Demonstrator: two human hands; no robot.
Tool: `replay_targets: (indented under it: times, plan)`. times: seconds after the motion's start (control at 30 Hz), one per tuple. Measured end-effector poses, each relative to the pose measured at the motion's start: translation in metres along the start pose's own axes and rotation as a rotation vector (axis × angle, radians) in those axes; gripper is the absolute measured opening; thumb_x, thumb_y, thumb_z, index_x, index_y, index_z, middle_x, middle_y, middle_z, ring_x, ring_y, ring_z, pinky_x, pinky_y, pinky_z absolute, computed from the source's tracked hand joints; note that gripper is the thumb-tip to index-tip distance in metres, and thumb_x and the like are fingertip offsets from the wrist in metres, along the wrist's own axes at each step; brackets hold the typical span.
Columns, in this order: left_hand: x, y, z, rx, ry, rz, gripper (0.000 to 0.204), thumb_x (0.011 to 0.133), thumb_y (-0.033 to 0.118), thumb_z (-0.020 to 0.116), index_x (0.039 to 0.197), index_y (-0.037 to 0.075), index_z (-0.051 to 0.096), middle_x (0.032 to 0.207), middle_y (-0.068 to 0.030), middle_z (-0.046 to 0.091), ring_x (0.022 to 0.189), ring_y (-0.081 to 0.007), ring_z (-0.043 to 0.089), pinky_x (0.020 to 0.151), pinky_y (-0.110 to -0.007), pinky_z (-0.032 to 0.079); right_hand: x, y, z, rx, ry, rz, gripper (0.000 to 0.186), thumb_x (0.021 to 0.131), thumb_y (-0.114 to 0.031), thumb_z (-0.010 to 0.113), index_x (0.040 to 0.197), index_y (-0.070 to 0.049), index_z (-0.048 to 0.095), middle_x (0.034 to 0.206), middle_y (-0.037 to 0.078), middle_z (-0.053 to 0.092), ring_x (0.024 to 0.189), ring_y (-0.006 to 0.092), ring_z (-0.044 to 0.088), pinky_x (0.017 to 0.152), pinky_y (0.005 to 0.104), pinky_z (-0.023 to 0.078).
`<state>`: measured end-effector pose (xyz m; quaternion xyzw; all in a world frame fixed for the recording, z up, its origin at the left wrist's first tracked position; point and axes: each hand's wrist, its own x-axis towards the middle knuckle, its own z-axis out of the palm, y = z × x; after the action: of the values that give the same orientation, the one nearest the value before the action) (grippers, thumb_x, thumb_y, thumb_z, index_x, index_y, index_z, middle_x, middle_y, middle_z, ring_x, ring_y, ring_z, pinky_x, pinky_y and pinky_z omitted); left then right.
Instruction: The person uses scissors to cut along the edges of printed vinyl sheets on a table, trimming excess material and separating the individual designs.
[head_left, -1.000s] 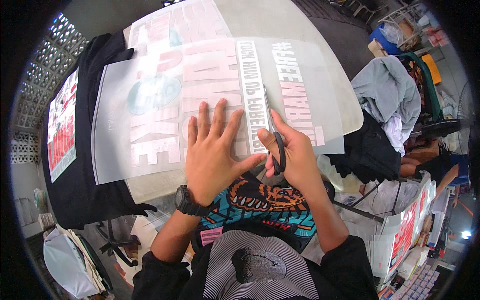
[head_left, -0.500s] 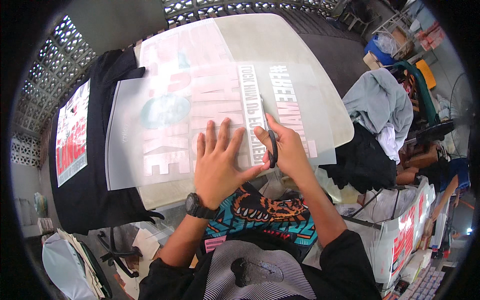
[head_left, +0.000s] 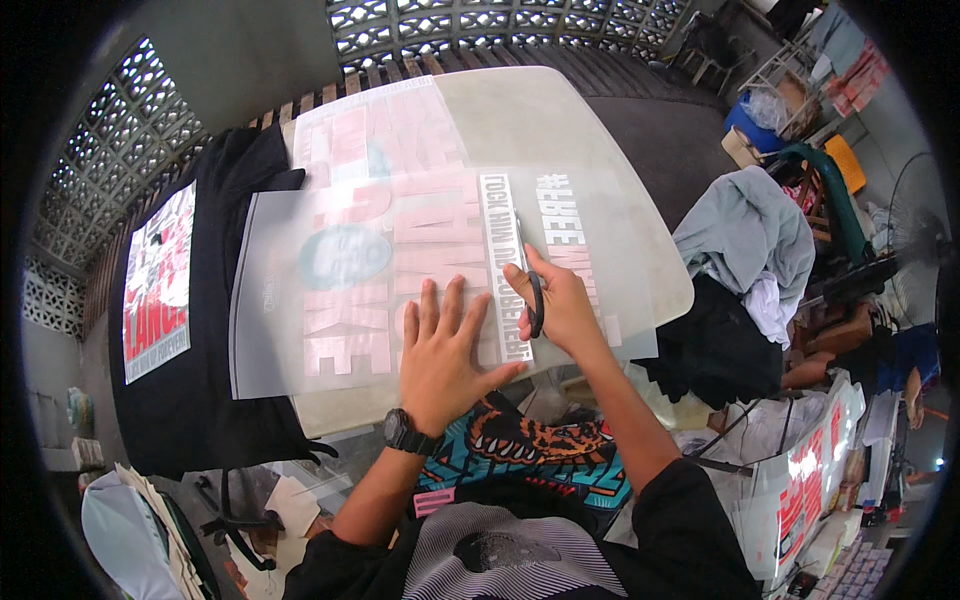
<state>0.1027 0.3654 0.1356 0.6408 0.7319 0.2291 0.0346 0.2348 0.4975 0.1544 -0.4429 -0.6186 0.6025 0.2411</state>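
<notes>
A large translucent film sheet (head_left: 272, 300) with pink and white block lettering and a round blue-tinted picture lies on the pale table. My left hand (head_left: 440, 335) is flat on its near part, fingers spread. My right hand (head_left: 562, 308) grips black-handled scissors (head_left: 537, 305), thumb and fingers around the loops. The blades point away from me, alongside a white lettered strip (head_left: 497, 235) on the film. Right of the blades, the film carries another column of white and pink letters. The blade tips are hard to make out against the film.
Another pink-printed sheet (head_left: 415, 105) lies farther back on the table (head_left: 535, 115). To the left, a black garment (head_left: 215, 400) bears a red and white print (head_left: 160, 285). Grey cloth (head_left: 745, 220) and black cloth (head_left: 715, 340) are heaped right of the table.
My right hand and the scissors have moved a little farther away from me along the lettered strip, apart from my left thumb. My left hand stays spread on the film. The view has tilted slightly.
</notes>
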Motion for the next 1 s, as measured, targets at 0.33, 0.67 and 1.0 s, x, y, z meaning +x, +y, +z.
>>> replay_targets:
  times: [0.33,0.67,1.0]
  plan:
    - [0.002,0.001,-0.004,-0.021,-0.034,-0.013,0.091,0.073,0.064,0.074,0.145,0.014,0.051,0.159,-0.017,0.034,0.149,-0.0422,0.021,0.119,-0.058,0.018,0.021,-0.008,-0.002,-0.029,0.003,-0.019,0.075,0.096,-0.042,0.067,0.147,0.007,0.041,0.059,0.0,0.052,0.045,0.0087,0.055,0.042,0.0256,0.047]
    - [0.001,0.001,-0.006,-0.043,-0.05,-0.028,0.09,0.074,0.065,0.074,0.144,0.014,0.051,0.159,-0.0173,0.033,0.15,-0.0427,0.02,0.119,-0.058,0.017,0.04,-0.013,-0.003,-0.027,0.002,-0.018,0.079,0.094,-0.043,0.069,0.145,0.01,0.04,0.057,0.004,0.056,0.043,0.0112,0.057,0.041,0.027,0.047]
    - [0.003,0.002,-0.006,-0.046,-0.054,-0.011,0.089,0.075,0.065,0.073,0.144,0.013,0.05,0.158,-0.0174,0.034,0.15,-0.0424,0.02,0.119,-0.058,0.017,0.097,-0.031,-0.015,-0.092,0.036,-0.046,0.08,0.091,-0.046,0.072,0.143,0.008,0.044,0.055,0.004,0.057,0.042,0.0127,0.058,0.041,0.0281,0.046]
